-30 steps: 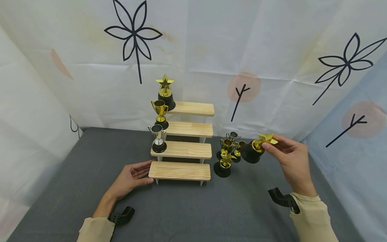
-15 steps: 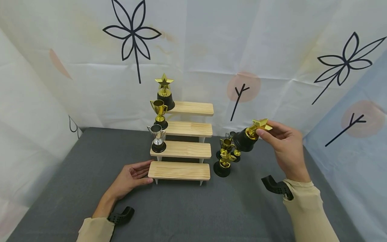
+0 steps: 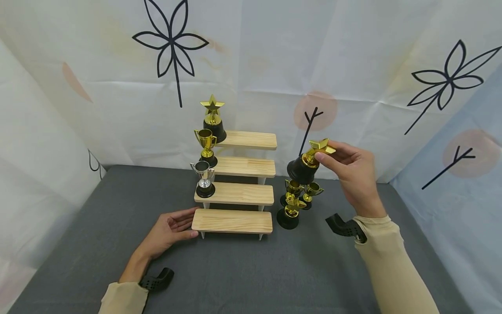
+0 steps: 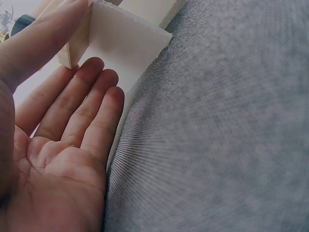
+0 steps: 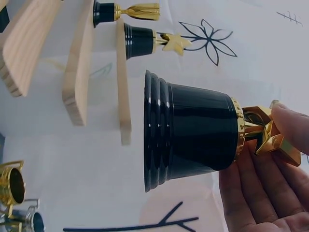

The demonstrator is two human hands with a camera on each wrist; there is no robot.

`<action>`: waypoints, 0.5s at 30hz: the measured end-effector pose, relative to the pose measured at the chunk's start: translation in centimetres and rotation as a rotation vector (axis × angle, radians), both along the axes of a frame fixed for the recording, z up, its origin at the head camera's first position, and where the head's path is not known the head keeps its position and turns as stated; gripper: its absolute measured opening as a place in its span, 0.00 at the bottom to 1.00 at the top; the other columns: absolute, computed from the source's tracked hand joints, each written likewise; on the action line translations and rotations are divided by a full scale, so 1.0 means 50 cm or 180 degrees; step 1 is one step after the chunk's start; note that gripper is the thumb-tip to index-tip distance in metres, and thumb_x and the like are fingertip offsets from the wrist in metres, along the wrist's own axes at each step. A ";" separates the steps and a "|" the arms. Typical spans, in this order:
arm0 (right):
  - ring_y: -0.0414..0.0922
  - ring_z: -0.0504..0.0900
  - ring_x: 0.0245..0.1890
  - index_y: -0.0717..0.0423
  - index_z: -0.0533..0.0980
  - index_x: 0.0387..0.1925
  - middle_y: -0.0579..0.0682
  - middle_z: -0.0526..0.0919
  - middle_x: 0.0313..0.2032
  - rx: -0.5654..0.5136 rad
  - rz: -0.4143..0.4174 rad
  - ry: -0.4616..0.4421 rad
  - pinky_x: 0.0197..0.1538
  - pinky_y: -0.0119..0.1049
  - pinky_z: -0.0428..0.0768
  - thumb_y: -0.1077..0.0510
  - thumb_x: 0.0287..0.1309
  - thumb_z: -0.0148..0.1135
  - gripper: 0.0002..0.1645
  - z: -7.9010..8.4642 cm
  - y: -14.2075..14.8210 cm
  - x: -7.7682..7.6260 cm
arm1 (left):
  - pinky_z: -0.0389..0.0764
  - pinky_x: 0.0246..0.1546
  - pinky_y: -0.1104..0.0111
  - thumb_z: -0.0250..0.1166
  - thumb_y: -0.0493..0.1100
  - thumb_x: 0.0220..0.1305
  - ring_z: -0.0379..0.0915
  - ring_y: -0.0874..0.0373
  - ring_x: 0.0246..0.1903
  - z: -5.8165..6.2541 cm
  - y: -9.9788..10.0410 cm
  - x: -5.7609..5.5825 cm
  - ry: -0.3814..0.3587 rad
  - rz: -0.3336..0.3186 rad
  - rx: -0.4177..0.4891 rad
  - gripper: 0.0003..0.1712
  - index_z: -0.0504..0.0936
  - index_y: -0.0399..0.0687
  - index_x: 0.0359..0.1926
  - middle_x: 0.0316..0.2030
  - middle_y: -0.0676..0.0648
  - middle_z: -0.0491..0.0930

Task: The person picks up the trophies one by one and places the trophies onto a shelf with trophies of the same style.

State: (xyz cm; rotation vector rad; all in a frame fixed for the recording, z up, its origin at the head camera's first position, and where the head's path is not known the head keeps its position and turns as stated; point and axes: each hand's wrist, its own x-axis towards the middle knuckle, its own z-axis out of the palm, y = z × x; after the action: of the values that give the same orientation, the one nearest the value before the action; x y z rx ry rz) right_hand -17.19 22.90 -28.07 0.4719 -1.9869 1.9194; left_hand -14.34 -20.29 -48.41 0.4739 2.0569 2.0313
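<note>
Both our hands are occupied: our right hand (image 3: pixel 353 174) pinches a gold star trophy (image 3: pixel 302 170) with a glossy black base, tilted in the air near smaller gold-and-black trophies (image 3: pixel 288 219) on the grey bench (image 3: pixel 251 274), while our left hand (image 3: pixel 167 232), fingers relaxed, touches a pale four-step wooden stand (image 3: pixel 233 221).

The held trophy (image 3: pixel 304 166) hides a silver cup (image 5: pixel 28 220) in the head view; the right wrist view crops it.
</note>
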 end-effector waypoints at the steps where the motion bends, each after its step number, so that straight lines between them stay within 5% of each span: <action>1: 0.42 0.86 0.42 0.69 0.82 0.53 0.50 0.88 0.44 0.0017 0.0014 -0.0005 0.48 0.30 0.86 0.73 0.58 0.70 0.19 0.002 -0.004 -0.004 | 0.78 0.60 0.69 0.75 0.29 0.56 0.75 0.67 0.59 0.000 0.000 0.000 -0.0002 0.0002 -0.0001 0.44 0.63 0.23 0.71 0.66 0.24 0.66; 15: 0.44 0.86 0.45 0.74 0.79 0.55 0.49 0.88 0.43 0.0197 0.0201 -0.0107 0.53 0.32 0.85 0.69 0.60 0.70 0.22 0.031 -0.061 -0.052 | 0.79 0.60 0.69 0.74 0.29 0.58 0.76 0.65 0.58 0.000 -0.002 0.002 0.0040 -0.0024 -0.0030 0.43 0.64 0.24 0.71 0.65 0.23 0.67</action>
State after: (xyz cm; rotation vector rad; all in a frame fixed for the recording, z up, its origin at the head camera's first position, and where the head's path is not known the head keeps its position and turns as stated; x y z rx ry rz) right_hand -19.78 19.84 -26.53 0.5279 -2.0813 1.9195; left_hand -14.24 -20.40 -48.41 0.4932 2.0679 2.0187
